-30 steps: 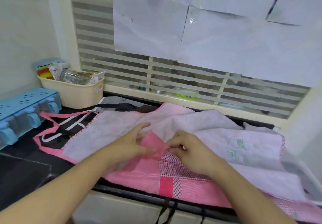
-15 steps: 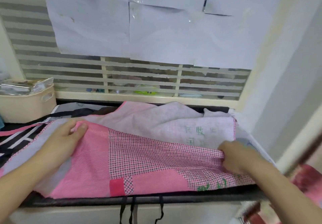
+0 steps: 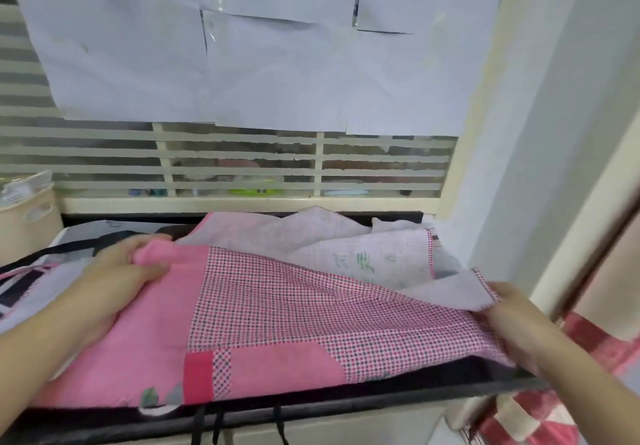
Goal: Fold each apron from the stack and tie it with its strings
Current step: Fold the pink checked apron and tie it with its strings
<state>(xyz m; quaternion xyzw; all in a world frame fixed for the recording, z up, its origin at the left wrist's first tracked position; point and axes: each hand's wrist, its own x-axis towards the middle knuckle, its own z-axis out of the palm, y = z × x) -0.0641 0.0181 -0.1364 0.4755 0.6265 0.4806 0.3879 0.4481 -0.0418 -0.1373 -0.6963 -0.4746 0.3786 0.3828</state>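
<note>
A pink apron (image 3: 270, 309) with a checked panel lies spread across the black counter (image 3: 311, 413), its pale underside (image 3: 346, 247) turned up at the back. My left hand (image 3: 121, 271) grips a bunched pink corner at the apron's left. My right hand (image 3: 512, 320) pinches the apron's right edge near the counter's corner. A black and white apron (image 3: 24, 282) lies under it at the left. Black strings (image 3: 207, 424) hang over the counter's front edge.
A beige basket (image 3: 27, 216) stands at the back left. Behind the counter is a louvred window (image 3: 242, 164) covered with white paper sheets (image 3: 242, 46). A white wall and door frame (image 3: 554, 167) close off the right. Red and white cloth (image 3: 561, 410) shows below right.
My hands have drawn apart from the apron's middle to its left and right edges, stretching the fold out. My view has swung right, away from the blue container.
</note>
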